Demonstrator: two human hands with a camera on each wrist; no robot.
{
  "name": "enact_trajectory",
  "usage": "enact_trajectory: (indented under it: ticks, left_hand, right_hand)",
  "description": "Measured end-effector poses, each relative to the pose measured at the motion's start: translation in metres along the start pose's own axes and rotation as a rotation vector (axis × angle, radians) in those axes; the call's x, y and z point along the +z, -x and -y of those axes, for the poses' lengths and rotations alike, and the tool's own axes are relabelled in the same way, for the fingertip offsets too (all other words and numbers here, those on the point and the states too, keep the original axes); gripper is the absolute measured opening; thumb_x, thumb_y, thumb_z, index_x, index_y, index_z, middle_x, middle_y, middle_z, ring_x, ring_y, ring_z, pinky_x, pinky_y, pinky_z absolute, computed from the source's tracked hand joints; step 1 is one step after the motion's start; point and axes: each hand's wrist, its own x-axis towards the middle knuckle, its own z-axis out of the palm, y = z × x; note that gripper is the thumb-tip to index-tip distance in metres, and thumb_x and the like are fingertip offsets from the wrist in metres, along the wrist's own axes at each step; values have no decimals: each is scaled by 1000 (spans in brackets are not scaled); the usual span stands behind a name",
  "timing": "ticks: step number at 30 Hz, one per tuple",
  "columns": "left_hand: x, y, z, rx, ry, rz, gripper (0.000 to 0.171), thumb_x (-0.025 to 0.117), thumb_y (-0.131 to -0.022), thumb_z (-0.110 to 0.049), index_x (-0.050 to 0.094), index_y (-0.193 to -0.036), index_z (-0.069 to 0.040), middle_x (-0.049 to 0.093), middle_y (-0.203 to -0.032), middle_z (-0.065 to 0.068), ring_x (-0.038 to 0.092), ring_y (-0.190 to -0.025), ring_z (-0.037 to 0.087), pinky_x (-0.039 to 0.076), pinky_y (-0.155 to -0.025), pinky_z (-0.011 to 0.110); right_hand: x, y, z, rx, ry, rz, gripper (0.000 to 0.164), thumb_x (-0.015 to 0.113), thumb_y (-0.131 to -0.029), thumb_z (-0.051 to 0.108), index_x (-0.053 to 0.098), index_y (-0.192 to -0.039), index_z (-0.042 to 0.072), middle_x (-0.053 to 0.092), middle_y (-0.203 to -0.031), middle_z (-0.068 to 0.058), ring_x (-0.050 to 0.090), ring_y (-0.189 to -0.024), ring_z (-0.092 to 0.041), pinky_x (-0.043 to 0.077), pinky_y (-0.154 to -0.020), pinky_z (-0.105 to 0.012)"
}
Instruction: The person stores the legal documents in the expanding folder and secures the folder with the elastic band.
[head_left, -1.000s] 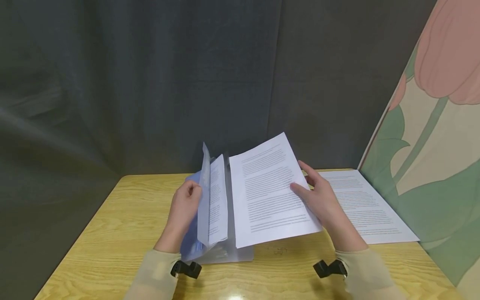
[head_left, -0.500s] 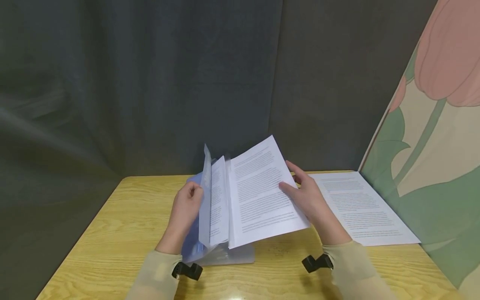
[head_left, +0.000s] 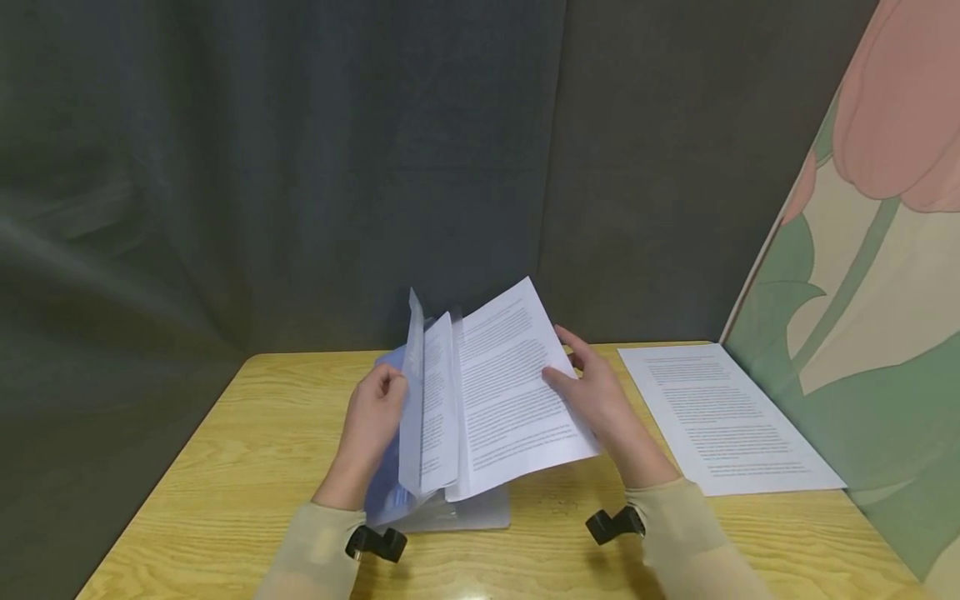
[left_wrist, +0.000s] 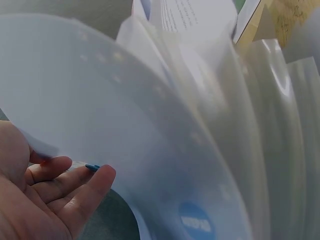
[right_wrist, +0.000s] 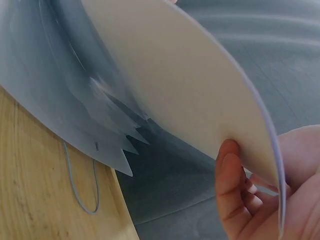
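Inside folder (head_left: 388,479): clear sleeves (left_wrist: 232,100), printed sheet (head_left: 437,404).

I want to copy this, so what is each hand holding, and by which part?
Right hand: paper, pinched by its right edge. Left hand: the folder, held by a raised plastic edge.

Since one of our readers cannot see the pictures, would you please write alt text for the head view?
A person's left hand holds a translucent folder open while their right hand holds printed paper angled toward it, above a wooden table. Another printed sheet lies at right, near a flower-patterned panel.
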Motion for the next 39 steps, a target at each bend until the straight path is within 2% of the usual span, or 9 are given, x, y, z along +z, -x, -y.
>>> enact_trajectory:
  ticks: [9, 12, 20, 26, 32, 39]
  left_hand:
    - [1, 0, 0, 0, -6, -9, 16, 52, -104, -13, 63, -95, -6, 53, -83, 8, 51, -76, 24, 40, -63, 33]
    - [1, 0, 0, 3, -5, -10, 16, 52, -104, -12, 63, -95, -6, 53, -83, 8, 51, -76, 24, 40, -62, 33]
    - [1, 0, 1, 8, -7, -16, 16, 52, -104, -12, 63, -94, -6, 53, -83, 8, 51, -75, 24, 40, -61, 32]
    - [2, -1, 2, 6, -18, -20, 17, 51, -104, -13, 64, -95, -6, 54, -84, 8, 52, -77, 24, 41, -63, 34]
    - [3, -2, 3, 18, -18, -32, 18, 50, -103, -13, 66, -95, -5, 53, -80, 8, 50, -74, 24, 40, -61, 34]
    - [2, -2, 5, 3, -9, -18, 18, 50, -103, -12, 66, -97, -5, 54, -82, 7, 51, -74, 23, 40, -60, 33]
  right_hand:
    - [6, -6, -7, 10, 6, -17, 74, 70, -108, 24, 36, -174, 29, 53, -148, -20, 61, -107, -33, 48, -91, -43]
    - [9, -8, -9, 0, -3, -20, 74, 70, -108, 23, 37, -173, 28, 55, -145, -20, 58, -109, -34, 46, -95, -45]
    - [19, -8, -9, -29, -10, -33, 73, 71, -107, 19, 39, -172, 25, 60, -135, -20, 61, -102, -33, 47, -92, -43]
    - [20, -4, -6, -33, 1, -27, 73, 71, -107, 19, 40, -172, 25, 60, -138, -20, 62, -104, -33, 47, -93, -44]
    - [22, -4, -6, -67, 19, -22, 72, 71, -106, 18, 41, -172, 23, 61, -129, -19, 59, -105, -34, 44, -95, -46]
    - [37, -4, -12, -91, 27, -18, 72, 71, -106, 16, 41, -171, 21, 63, -129, -19, 60, -104, -32, 46, -94, -45]
